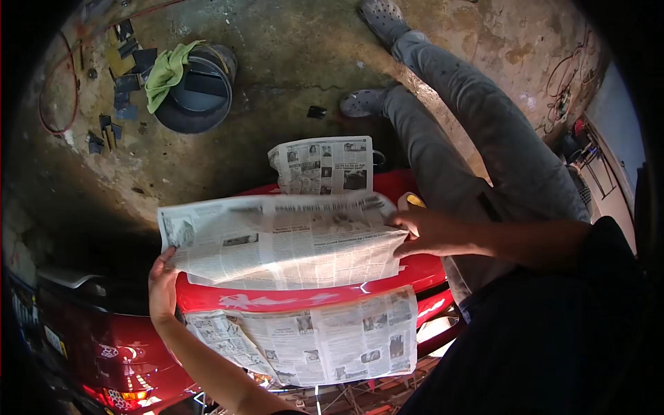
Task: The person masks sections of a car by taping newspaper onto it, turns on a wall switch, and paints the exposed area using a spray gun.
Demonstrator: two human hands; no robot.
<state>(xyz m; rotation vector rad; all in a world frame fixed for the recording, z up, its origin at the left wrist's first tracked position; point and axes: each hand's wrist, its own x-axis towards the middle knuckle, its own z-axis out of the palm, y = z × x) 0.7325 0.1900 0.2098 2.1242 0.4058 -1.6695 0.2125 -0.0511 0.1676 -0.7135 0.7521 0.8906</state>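
A wide newspaper sheet (pixel 290 242) stretches between my hands above a glossy red car panel (pixel 277 296). My left hand (pixel 163 285) pinches its left edge between thumb and fingers. At the right edge, my right hand (pixel 436 232) is closed on the same sheet. Right beside those fingers is a pale ring with a yellow inside, which looks like a tape roll (pixel 413 200); whether I grip it too is unclear. Another newspaper sheet (pixel 325 339) covers the panel's near side, and a smaller newspaper piece (pixel 325 164) hangs over its far side.
A dark bucket (pixel 190 124) with a green cloth (pixel 166 75) over its rim stands on the stained concrete floor (pixel 290 41). Dark sheets and scraps (pixel 126 83) lie beside it. My legs (pixel 477 117) are at the right. More red car bodywork (pixel 111 339) shows at lower left.
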